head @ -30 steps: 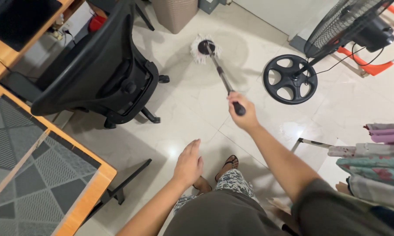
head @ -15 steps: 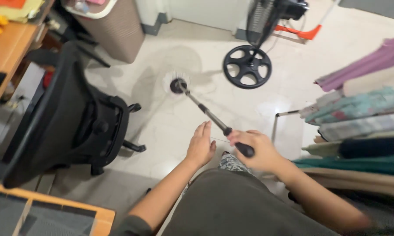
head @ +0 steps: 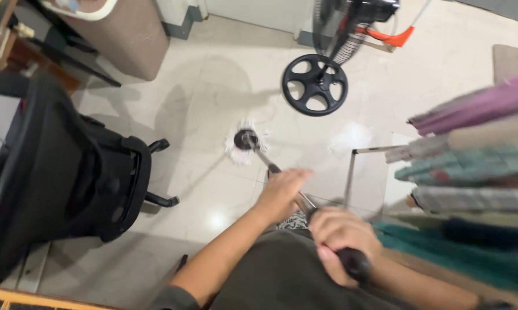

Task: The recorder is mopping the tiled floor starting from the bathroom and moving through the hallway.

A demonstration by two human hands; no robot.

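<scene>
Tiled floor [head: 213,103], chair [head: 58,172], fan base [head: 314,85], mop [head: 244,142]

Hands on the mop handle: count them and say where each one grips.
2. The left hand is on the middle of the mop handle, nearer the mop head. The right hand is closed around the black top end, close to the body.

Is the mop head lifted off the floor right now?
No, the mop head lies spread on the pale tile floor, with both the left hand and right hand on the handle.
</scene>
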